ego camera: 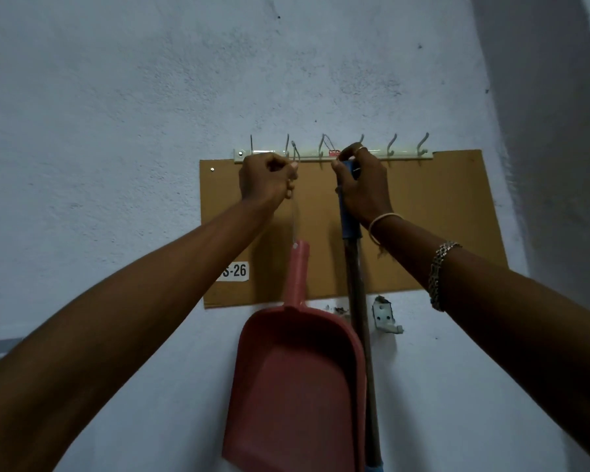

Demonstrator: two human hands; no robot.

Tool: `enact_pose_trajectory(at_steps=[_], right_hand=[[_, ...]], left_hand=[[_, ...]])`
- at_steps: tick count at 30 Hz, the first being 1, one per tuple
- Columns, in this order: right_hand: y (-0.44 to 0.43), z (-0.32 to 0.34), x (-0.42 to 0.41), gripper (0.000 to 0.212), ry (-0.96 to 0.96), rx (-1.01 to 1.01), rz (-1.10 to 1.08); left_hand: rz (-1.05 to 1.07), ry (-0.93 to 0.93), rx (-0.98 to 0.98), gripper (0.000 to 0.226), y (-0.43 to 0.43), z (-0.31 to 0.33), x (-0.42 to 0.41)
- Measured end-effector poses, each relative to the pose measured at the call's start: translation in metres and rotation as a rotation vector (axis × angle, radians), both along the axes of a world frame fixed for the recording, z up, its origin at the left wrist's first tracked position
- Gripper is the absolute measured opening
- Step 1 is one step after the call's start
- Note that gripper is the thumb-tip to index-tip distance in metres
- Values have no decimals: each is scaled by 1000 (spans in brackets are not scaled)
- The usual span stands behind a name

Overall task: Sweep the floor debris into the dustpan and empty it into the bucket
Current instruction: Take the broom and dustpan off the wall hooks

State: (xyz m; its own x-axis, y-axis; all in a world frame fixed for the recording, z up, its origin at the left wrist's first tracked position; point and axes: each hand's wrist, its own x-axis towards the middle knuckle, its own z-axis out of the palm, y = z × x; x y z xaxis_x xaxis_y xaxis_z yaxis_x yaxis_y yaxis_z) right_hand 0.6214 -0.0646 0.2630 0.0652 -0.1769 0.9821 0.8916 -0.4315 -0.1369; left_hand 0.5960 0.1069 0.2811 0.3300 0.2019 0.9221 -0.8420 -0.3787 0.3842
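A red plastic dustpan (297, 379) hangs against the wall, pan downward, from a thin string (294, 219) tied at its handle tip. My left hand (268, 180) is shut on the top of that string, right at a hook of the white hook rail (406, 154). Beside the dustpan hangs a broom (358, 301) with a dark stick and a blue grip at the top. My right hand (363, 185) is closed around the blue grip just under the rail. The broom's head is out of view below. No bucket or floor is visible.
The hook rail is screwed along the top of a brown board (440, 226) on a rough white wall; the board carries a label ending "S-26" (234, 271). A small metal bracket (384, 316) sticks out of the wall just right of the broom stick.
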Motion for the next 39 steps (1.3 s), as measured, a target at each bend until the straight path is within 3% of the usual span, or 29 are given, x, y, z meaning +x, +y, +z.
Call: enact_pose_trajectory(at_steps=[12,24,30,34,36,39], right_hand=[[-33,-119,-110,10,154,-89,171],[-93,-267,-214,12,448,-140,42],[-121,-319,-250,16,561,-226,-110],[-148,-344,-275,18,609,-202,-187],[-164,-355,-289,21,633,-206,-248],[-185,-370,-311,24,706,-258,-351]], left_hand=[[-133,353,62,20,-33,-114,-110],[-124,665,264,13,-90,-237,-201],[-21,706,551,11,-142,-286,-216],[258,518,590,8,-168,-341,-221],[210,472,554,6,-180,-369,-225],[80,550,500,7,-193,-406,-227]])
